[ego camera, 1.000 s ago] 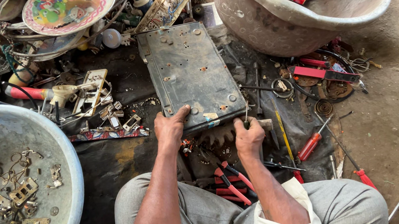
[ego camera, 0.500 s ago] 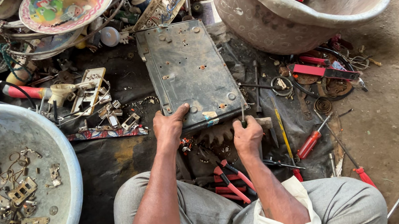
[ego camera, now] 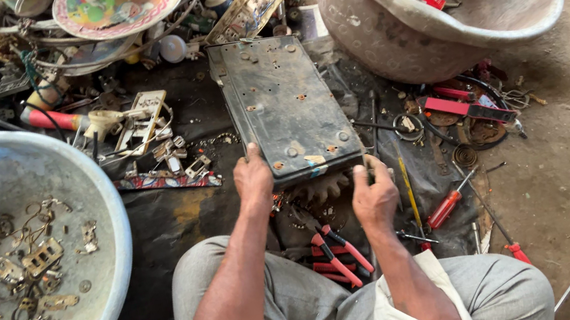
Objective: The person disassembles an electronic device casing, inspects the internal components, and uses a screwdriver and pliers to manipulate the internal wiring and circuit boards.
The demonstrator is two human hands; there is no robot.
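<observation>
1. A dark, dusty metal panel [ego camera: 285, 106] lies flat on the black sheet [ego camera: 179, 216] in front of the seated person, with its near edge just ahead of the knees and its far edge among the clutter.
2. The left hand [ego camera: 253, 179] grips the near left corner of the panel, fingers curled over the edge and thumb on top.
3. The right hand [ego camera: 374, 195] sits at the near right corner, fingers closed narrowly around something small; what it pinches is too hidden to tell, and the hand touches the panel's edge.
4. A toothed gear [ego camera: 322, 188] shows just under the near edge, between the two hands.
5. Red-handled pliers [ego camera: 335, 252] lie between the person's legs, just below the gear.
6. A red-handled screwdriver [ego camera: 447, 207] lies to the right of the right hand, near a yellow-shafted tool.
7. A large pale blue basin [ego camera: 86, 193] to the left holds small brass parts [ego camera: 19, 274].
8. A grey tub [ego camera: 387, 35] to the upper right holds a few tools, one red.
9. A colourful plate [ego camera: 120, 2] rests on the heap of scrap beyond the panel.
</observation>
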